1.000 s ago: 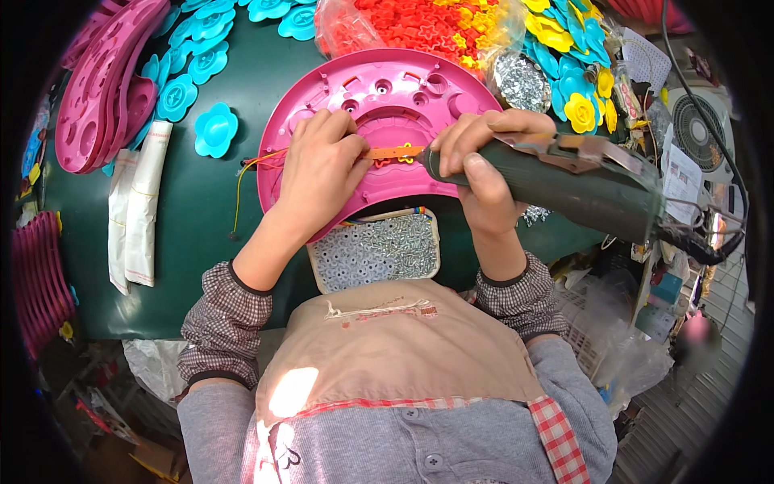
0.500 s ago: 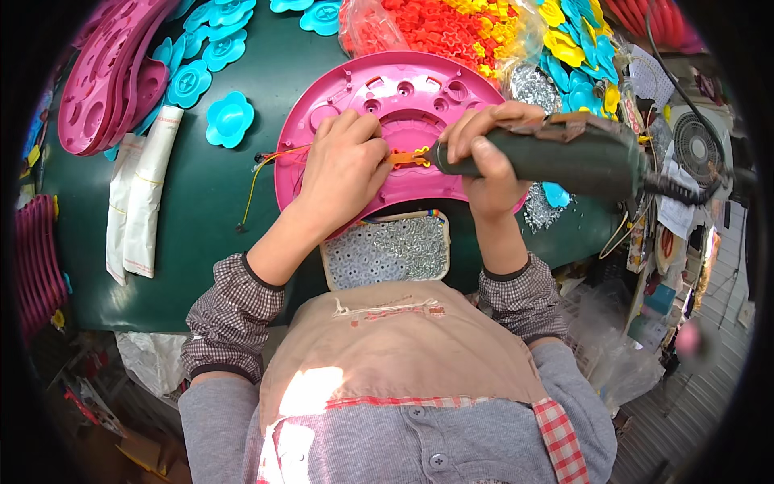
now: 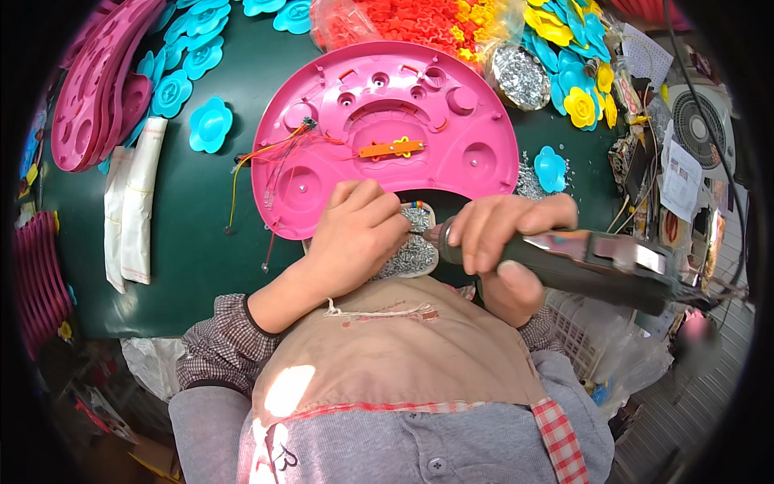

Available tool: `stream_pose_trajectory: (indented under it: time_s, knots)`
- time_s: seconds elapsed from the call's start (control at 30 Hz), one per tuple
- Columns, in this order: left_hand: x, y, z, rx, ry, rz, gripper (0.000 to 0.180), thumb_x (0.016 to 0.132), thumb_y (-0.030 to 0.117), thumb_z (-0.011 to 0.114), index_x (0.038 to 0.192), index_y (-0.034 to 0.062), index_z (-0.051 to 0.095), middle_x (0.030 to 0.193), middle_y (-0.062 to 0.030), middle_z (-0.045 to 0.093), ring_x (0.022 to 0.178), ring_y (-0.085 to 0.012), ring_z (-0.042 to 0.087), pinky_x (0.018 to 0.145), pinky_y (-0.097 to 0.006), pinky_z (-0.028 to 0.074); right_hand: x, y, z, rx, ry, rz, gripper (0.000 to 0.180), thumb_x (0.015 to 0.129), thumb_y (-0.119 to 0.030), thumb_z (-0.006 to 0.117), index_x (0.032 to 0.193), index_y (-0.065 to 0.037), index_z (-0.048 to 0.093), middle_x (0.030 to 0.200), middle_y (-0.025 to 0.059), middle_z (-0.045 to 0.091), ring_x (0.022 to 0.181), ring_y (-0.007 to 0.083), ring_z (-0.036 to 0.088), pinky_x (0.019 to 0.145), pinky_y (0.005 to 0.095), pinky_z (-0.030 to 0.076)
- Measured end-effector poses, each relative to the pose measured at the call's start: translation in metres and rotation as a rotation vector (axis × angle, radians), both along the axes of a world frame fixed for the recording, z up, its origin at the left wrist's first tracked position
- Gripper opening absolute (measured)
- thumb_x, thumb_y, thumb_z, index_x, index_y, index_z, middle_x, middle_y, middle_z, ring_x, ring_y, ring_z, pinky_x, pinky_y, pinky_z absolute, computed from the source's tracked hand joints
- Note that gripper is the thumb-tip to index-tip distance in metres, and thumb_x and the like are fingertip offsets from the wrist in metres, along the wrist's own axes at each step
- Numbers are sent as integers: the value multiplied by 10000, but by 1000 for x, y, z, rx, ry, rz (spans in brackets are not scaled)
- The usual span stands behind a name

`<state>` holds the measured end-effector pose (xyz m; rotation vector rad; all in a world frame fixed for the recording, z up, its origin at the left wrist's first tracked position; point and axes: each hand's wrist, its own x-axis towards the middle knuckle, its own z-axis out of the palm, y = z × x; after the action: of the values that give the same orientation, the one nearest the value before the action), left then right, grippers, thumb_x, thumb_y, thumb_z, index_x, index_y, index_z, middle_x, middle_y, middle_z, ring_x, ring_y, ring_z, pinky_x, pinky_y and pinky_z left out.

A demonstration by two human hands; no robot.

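- Your right hand wraps the electric screwdriver, tip toward your left fingers.
- Your left hand curls over the screw tray, fingers bunched; whether they pinch a screw is hidden.
- The pink panel lies beyond your fingertips, inside up.

The electric screwdriver is dark and thick-bodied, lying nearly level, its tip pointing left over the tray of small silver screws. That shallow tray sits at the near desk edge, heaped with screws. Just beyond it lies the pink half-round plastic shell, inner side up, with thin wires and an orange strip.
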<state>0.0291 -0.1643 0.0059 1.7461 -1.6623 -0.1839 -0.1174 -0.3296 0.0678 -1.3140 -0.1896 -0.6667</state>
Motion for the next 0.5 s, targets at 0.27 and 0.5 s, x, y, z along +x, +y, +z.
stream_pose_trajectory:
  time_s: [0.27, 0.5]
  knots:
    - [1, 1, 9, -28, 284, 53, 172, 779, 140, 865, 906, 116, 752, 883, 2, 618, 895, -229, 565, 882, -409, 404, 0, -13, 4, -18, -148, 50, 520, 932, -54, 683, 1383, -87, 427, 857, 117, 679, 722, 235, 667, 774, 471, 577]
    - [1, 3, 9, -77, 279, 122, 191, 764, 117, 868, 926, 101, 769, 843, -4, 625, 830, -227, 568, 839, -391, 411, 9, -6, 4, -18, -119, 31, 519, 924, -47, 686, 1379, -78, 441, 854, 124, 680, 711, 243, 661, 764, 474, 575]
